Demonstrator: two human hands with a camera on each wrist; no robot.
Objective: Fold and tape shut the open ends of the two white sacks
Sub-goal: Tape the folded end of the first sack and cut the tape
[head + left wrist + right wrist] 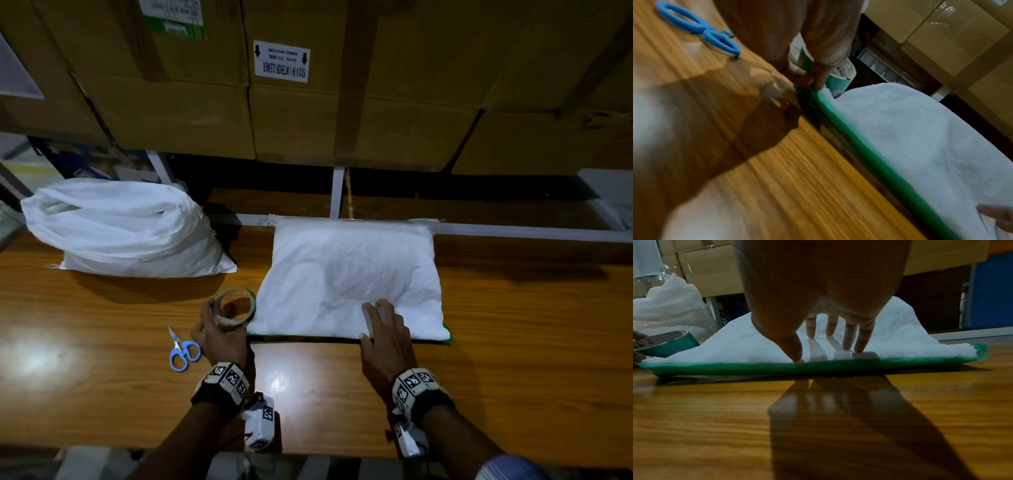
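Note:
A flat white sack lies on the wooden table, its near edge covered by a strip of green tape. My right hand presses straight fingers down on the sack just behind that strip. My left hand grips the green tape roll at the sack's left near corner, with the tape running from the roll along the edge. A second white sack, full and bunched at its top, sits at the back left.
Blue-handled scissors lie on the table left of my left hand, also in the left wrist view. Stacked cardboard boxes rise behind the table. A white rail runs along the table's far edge.

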